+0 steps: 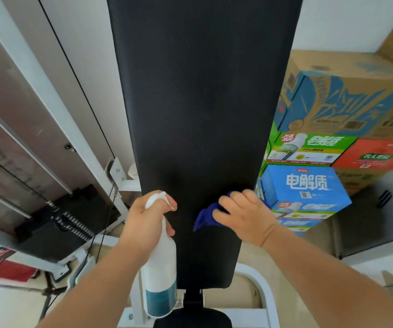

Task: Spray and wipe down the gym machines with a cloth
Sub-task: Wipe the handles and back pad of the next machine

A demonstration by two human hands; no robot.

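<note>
Right grip [242, 216] bunches blue cloth [205, 218] against black pad [202, 102], near end. The pad's long axis runs far, so the wipe likely heads there. Left grip [145, 218] wraps spray bottle [161, 268], just left.

The right hand [242, 216] half-hides the cloth [205, 217]; the pad [200, 91] is cropped above.

The long padded machine backrest [202, 114] is plain black; the tall plastic spray bottle [160, 268] is white with a teal band; the crumpled cloth [205, 218] is deep blue; the stacked cardboard boxes [309, 185] are blue, green, orange-red and brown
</note>
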